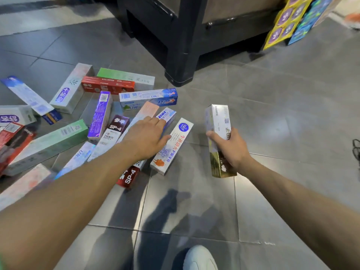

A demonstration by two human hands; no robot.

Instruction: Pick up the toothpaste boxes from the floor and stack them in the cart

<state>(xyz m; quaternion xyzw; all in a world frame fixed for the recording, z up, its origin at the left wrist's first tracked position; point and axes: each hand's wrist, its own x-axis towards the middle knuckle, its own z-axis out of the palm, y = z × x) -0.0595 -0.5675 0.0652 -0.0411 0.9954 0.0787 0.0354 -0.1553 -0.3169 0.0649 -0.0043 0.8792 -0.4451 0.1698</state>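
The right hand [228, 148] grips a silver and gold toothpaste box [219, 137] around its middle, holding it nearly upright above the grey tiled floor [292, 114], well clear of the pile. The left hand [147, 138] reaches over the scattered boxes with its fingers fairly straight and spread; the fingertips rest on a small white and blue box [166, 115], and the thumb touches a white box with red lettering [173, 146] lying just beside it. Whether the fingers have closed on anything cannot be told.

The other toothpaste boxes lie flat on the floor to the left, many overlapping: a dark red SP-4 box [118, 126], a purple box [100, 114], a long green box [48, 146], a red box [108, 85] and a blue and white box [148, 97] among them. A black cabinet [187, 36] stands behind the pile, with yellow and blue packages [288, 22] leaning beside it. A white shoe [200, 259] shows at the bottom edge.
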